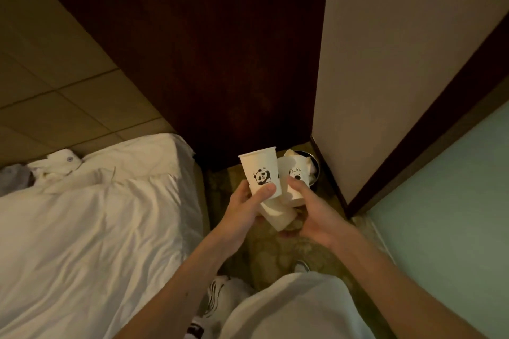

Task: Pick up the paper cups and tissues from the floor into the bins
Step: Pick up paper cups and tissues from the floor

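Observation:
My left hand [243,210] grips a white paper cup with a panda drawing [260,170], held upright, thumb across its front. A second plain cup [278,215] lies tilted below, wedged between both hands. My right hand [316,210] grips another white cup with a bear face [296,181]. Just behind the cups, in the corner on the floor, stands a small round dark bin [315,166] holding white tissue or paper [292,155]. Both hands hover in front of and slightly above the bin.
A bed with a rumpled white duvet [91,223] fills the left. A dark wooden panel [206,63] and a beige wall [399,63] form the corner behind the bin. Patterned carpet [275,250] runs between bed and a pale glass wall [454,215]. My shoes [301,265] show below.

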`<state>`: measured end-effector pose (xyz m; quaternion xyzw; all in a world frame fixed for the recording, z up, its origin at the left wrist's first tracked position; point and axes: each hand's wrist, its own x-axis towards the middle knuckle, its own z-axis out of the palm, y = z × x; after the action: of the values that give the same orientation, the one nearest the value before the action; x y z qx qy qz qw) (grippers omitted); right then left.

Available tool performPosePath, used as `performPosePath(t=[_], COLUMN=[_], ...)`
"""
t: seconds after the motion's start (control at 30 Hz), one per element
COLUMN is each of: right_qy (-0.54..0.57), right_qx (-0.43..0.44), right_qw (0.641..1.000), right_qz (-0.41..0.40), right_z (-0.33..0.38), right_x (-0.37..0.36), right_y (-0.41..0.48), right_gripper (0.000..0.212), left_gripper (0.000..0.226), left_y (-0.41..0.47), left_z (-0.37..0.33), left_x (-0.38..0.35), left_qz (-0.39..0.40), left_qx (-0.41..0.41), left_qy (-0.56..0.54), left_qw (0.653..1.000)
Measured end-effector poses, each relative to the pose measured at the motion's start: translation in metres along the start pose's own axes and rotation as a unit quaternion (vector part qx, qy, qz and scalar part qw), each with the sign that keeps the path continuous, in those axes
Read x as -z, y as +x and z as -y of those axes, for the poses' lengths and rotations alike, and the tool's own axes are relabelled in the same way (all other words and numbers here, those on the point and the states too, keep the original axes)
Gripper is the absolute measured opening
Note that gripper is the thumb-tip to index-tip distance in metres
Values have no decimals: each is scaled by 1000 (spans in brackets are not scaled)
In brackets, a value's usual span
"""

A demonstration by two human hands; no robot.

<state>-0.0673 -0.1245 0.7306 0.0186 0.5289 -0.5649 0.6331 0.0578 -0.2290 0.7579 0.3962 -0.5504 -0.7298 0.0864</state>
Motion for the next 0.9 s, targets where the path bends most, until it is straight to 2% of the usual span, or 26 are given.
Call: performPosePath(t=[0.17, 0.33, 0.47, 0.6, 0.73, 0.83, 0.9], right_qy=[37, 163, 215, 322, 396, 450, 457], right_qx=[-22, -42, -36, -9, 3, 3, -5], right_qw=[999, 983, 969, 926, 887, 857, 851], right_qz=[-18, -74, -113, -196, -237, -250, -259], right_z=[17, 14, 21, 15, -2, -13, -16], right_x=[8, 10, -2, -20, -23, -18, -12], right_y=[51, 106, 153, 198, 225, 251, 273], right_gripper=[69, 85, 87, 76, 58, 62, 68], left_gripper=[68, 75, 77, 81, 70, 61, 51], left_y=[62, 130, 193, 259, 307, 342, 365], left_z=[-3, -9, -16, -21, -8, 10, 25], left_x=[14, 44, 67, 85, 90, 90, 90], left_qz=[31, 74, 135, 212, 258, 248, 243], left_qx=[56, 128, 173, 190, 239, 287, 304], left_qy=[4, 25, 63, 147, 178, 173, 189], left_qw=[998, 989, 974, 947, 919, 909, 902])
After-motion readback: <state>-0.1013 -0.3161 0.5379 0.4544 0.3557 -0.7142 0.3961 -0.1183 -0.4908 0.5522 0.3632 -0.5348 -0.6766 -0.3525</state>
